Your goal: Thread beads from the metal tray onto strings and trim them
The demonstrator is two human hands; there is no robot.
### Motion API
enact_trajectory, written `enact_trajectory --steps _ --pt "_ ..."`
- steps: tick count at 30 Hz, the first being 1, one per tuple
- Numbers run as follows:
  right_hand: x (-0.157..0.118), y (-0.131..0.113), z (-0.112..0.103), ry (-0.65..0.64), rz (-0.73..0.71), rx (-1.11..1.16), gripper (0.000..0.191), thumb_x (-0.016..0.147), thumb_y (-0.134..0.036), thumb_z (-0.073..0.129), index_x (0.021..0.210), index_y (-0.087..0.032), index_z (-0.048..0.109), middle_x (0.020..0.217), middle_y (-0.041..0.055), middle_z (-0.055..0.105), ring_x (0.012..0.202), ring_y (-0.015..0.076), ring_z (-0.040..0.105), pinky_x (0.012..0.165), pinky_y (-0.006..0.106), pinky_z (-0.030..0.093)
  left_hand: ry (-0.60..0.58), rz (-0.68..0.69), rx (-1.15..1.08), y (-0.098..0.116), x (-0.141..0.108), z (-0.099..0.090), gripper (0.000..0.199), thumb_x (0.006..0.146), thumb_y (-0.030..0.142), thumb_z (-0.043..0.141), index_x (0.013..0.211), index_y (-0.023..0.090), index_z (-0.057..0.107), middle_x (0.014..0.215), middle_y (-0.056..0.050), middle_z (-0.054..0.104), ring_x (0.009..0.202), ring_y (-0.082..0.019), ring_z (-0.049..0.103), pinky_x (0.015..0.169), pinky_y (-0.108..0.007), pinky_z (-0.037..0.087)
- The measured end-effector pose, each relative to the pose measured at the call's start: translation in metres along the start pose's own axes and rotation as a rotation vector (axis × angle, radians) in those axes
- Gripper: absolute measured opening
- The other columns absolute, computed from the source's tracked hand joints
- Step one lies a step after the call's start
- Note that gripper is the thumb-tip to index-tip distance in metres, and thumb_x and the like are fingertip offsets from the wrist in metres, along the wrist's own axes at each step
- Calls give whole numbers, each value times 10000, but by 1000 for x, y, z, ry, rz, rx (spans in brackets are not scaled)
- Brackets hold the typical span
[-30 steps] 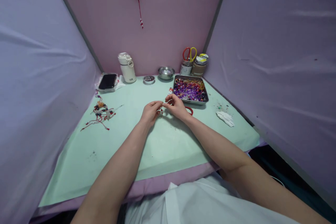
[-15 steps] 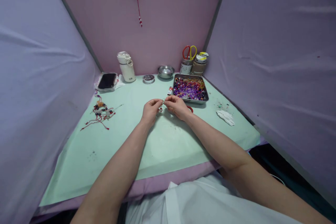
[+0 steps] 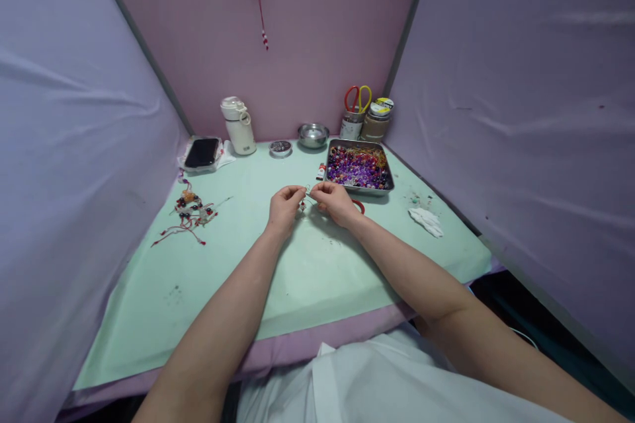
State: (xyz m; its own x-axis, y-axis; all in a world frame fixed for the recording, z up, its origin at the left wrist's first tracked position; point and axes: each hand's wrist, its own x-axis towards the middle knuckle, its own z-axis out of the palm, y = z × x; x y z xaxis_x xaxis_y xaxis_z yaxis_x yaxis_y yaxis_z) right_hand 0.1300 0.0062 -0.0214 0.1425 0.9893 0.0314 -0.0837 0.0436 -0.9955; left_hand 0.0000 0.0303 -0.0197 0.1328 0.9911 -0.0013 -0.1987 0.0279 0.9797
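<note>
Near the middle of the green-covered table (image 3: 327, 277), my left hand (image 3: 286, 208) pinches a thin pale cord (image 3: 308, 190). Facing it, my right hand (image 3: 335, 201) pinches the same cord, with a small gap between the two hands. A few small red and clear beads (image 3: 302, 206) hang just below my left fingertips. The finer shape of the cord is too small to tell. Just behind my right hand is a metal tray (image 3: 370, 191) of purple, red and dark beads. Red-handled scissors (image 3: 358, 206) lie partly hidden beside my right hand.
Beaded strings (image 3: 191, 211) lie at the left, near a phone (image 3: 202, 153). Along the back stand a white bottle (image 3: 239, 129), a round bead box (image 3: 280, 149), a steel bowl (image 3: 313, 136), a can with scissors (image 3: 351, 127) and a jar (image 3: 376, 125). A white cloth (image 3: 426, 221) lies right.
The fingertips of both hands have shifted slightly, and the cord between them forms a slightly different loop. Both hands keep their pinch.
</note>
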Motion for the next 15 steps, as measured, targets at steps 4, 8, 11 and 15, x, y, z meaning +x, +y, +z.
enact_trajectory --steps 4,8,11,15 --pt "-1 -2 0 9 17 -21 170 628 -316 671 681 -175 591 649 -30 505 562 81 411 476 204 324 2 37 29 0 0 0 255 610 369 738 735 161 657 681 -4 607 555 -81 476 538 -229 368" --pt "-2 -4 0 2 38 -37 181 629 -329 669 686 -178 586 654 -33 504 569 85 421 489 210 341 -18 81 106 0 -2 -1 231 647 368 710 746 166 658 689 -7 619 551 -89 494 549 -241 392" --pt "-2 -5 0 -2 46 -41 189 626 -336 672 683 -179 582 649 -35 502 564 85 419 494 217 345 -15 124 170 0 -2 -1 216 668 369 688 745 169 661 691 -10 625 554 -97 502 564 -250 405" --pt "-2 -4 -1 -9 41 -26 191 619 -332 681 676 -180 579 643 -36 495 562 84 410 494 221 335 -32 180 224 2 -4 0 187 677 345 671 719 164 651 697 -19 629 626 -121 533 595 -254 430"
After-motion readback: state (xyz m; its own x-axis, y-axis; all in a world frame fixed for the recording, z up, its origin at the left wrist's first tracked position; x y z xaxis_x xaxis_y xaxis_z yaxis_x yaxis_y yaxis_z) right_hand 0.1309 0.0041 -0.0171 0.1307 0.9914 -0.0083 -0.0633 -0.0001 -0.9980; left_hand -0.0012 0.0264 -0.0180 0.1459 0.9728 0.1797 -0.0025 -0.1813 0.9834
